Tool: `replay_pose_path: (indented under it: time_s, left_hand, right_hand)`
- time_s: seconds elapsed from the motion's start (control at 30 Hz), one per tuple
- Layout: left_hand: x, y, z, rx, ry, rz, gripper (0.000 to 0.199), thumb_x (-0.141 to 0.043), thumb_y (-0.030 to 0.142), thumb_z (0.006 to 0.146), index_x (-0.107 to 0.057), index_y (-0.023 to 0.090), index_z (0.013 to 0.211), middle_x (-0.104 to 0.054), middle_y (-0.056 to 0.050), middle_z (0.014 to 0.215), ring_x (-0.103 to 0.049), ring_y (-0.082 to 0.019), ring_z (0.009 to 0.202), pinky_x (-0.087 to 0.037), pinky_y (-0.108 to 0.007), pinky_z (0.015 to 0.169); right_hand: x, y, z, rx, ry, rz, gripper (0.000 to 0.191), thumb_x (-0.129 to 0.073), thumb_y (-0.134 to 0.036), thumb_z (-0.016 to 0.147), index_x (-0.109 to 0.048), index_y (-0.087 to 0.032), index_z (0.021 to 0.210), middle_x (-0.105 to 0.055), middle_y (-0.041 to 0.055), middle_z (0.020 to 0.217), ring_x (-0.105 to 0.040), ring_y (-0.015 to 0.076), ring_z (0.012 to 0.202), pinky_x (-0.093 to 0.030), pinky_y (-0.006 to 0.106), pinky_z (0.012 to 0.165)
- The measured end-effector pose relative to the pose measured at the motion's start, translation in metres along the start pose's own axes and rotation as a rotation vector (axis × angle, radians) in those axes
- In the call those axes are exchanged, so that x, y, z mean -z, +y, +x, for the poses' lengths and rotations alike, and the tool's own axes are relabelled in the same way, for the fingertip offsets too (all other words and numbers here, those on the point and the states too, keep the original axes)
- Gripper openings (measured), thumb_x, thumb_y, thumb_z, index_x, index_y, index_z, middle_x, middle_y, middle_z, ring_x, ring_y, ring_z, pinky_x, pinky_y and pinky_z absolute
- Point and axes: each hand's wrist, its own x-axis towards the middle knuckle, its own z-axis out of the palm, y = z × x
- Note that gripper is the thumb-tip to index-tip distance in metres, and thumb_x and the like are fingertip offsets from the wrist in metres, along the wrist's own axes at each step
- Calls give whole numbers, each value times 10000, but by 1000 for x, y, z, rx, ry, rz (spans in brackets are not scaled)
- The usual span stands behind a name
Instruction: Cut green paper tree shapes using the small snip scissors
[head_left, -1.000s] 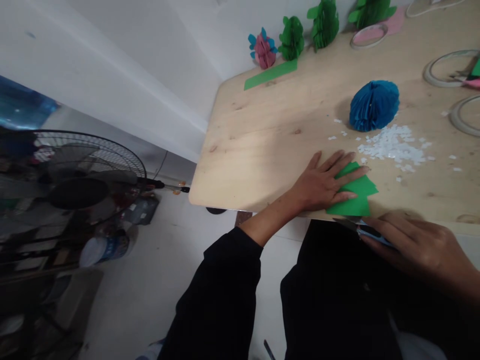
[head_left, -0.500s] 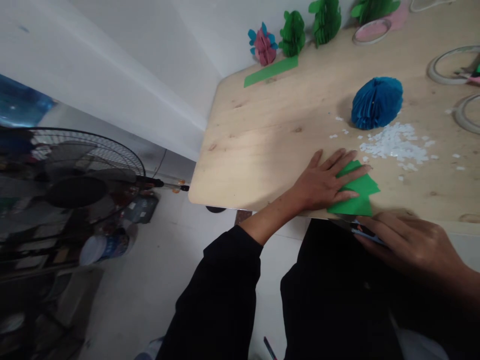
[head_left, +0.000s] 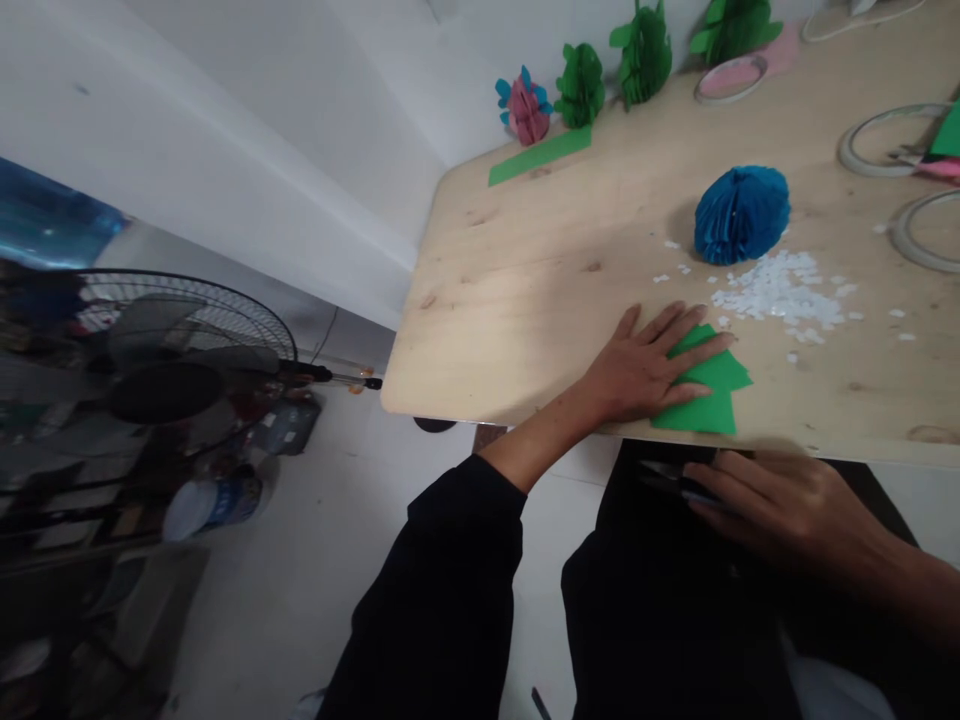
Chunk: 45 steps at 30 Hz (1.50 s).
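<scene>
My left hand (head_left: 645,370) lies flat with fingers spread, pressing a small stack of green paper (head_left: 712,410) against the tabletop at its front edge. My right hand (head_left: 787,500) is just below that edge, over my dark-clothed lap. Its fingers are wrapped round a dark hand tool (head_left: 664,475) whose slim metallic end points left; blur and shadow hide its exact kind. The tool is apart from the paper. Beyond the stack lie many small white paper bits (head_left: 787,290), with a blue pleated paper ball (head_left: 742,215) behind them.
Green paper figures (head_left: 643,55) and a pink-and-blue one (head_left: 527,110) stand along the wall, near a green strip (head_left: 540,155). Tape rings (head_left: 847,160) lie on the wooden table (head_left: 510,300) at right. A black fan (head_left: 165,350) stands on the left.
My right hand has drawn the tool away from the paper's front edge, down and slightly left. My left hand still holds the paper flat. The whole view has shifted slightly.
</scene>
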Motion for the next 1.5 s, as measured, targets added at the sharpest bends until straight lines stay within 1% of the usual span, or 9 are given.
replay_pose_path:
  time_s: [0.13,0.23,0.37,0.47,0.57,0.77,0.93,1.3,1.5]
  left_hand:
    - [-1,-2,0,2,8,-34,587,-382,547,1000,-372,304,1534,-342,-80,1626,-246,-296,1524,-204,-596,1187]
    - [1,-3,-4,53,100,-148,588,-401,519,1001,-403,239,1518,-422,-109,1572,-284,-290,1496,-276,-528,1173]
    - [9,1,-14,260,205,-309,444,-461,426,999,-585,153,1327,-636,-143,1261,-523,-258,1252,-395,-427,1088]
    - [15,9,-19,380,184,-340,341,-563,413,949,-651,188,1189,-654,-108,1122,-558,-266,1131,-449,-434,1002]
    - [18,14,-16,459,122,-321,370,-657,404,884,-632,193,1187,-626,-98,1133,-539,-279,1116,-459,-444,978]
    - [26,11,-6,537,19,-289,363,-731,393,824,-620,212,1119,-599,-86,1111,-538,-288,1084,-461,-455,950]
    - [30,10,-4,591,-3,-306,348,-766,366,800,-601,201,1059,-607,-74,1076,-550,-278,1061,-464,-431,919]
    - [17,23,-9,702,154,-417,305,-781,262,787,-563,211,995,-648,-61,1103,-573,-271,1080,-440,-442,939]
    - [14,24,-9,737,204,-435,247,-776,211,781,-573,216,924,-662,-43,1071,-578,-260,1074,-419,-417,937]
  right_hand:
    - [7,-3,-8,-76,28,28,157,-649,-168,916,-659,-102,1057,-747,59,791,-689,179,595,-543,309,531]
    - [14,0,-25,-177,51,16,212,-673,-135,885,-660,-130,1097,-742,52,817,-704,185,634,-556,308,575]
    - [22,9,-56,-454,80,-67,281,-643,-233,897,-650,-241,1179,-753,54,899,-739,251,722,-587,361,641]
    - [27,17,-65,-582,62,-137,340,-581,-319,925,-618,-294,1262,-765,50,933,-745,274,679,-596,376,581]
    - [31,20,-58,-663,107,-135,382,-580,-324,918,-592,-345,1299,-768,17,887,-751,286,667,-605,377,551]
    - [28,19,-35,-535,153,-122,181,-512,-307,971,-602,-284,1127,-762,35,859,-746,255,642,-595,341,560]
    - [24,24,-28,-530,162,-137,213,-473,-360,1013,-616,-218,1082,-751,48,862,-740,219,625,-561,313,516]
    - [14,40,-18,-569,155,-284,322,-419,-440,1032,-646,-211,1025,-726,5,800,-723,185,554,-455,273,368]
    - [8,40,-17,-580,182,-290,367,-396,-464,1033,-657,-207,1026,-740,7,828,-708,177,549,-469,285,421]
